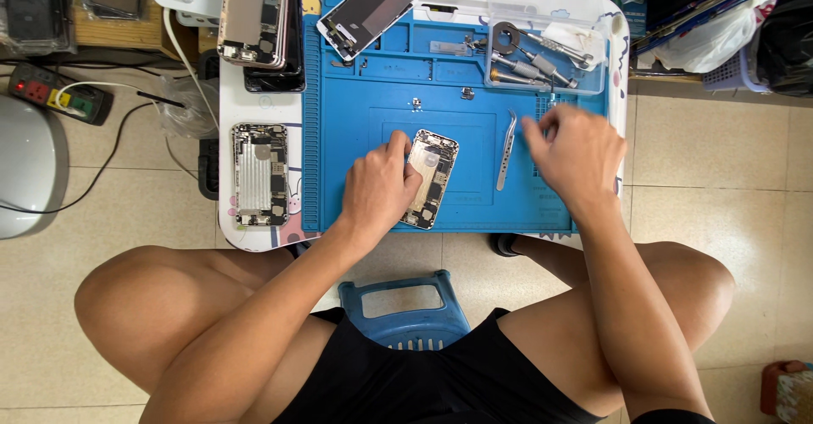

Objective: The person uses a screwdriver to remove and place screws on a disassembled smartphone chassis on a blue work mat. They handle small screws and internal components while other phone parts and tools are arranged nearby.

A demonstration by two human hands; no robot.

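Head view looks straight down on a small white desk (pixel 254 102) covered by a blue mat (pixel 373 102). An opened phone (pixel 432 178) lies near the mat's middle, its long axis running almost toward and away from the person, top tilted slightly right. The left hand (pixel 379 188) rests on the phone's left edge, fingers curled over it and pinning it to the mat, so this hand's grip is closed on the phone. The right hand (pixel 572 155) hovers over the mat's right side, well apart from the phone, fingers bent loosely with nothing visibly between them; whether it pinches some tiny part I cannot tell. Tweezers (pixel 506 149) lie between the two hands, just right of the phone and left of the right hand, their length roughly parallel to the phone. The right hand is the nearer one to them. A clear tray (pixel 546 51) of tools sits at the mat's far right corner. Other phone bodies (pixel 260 174) lie left of the mat.
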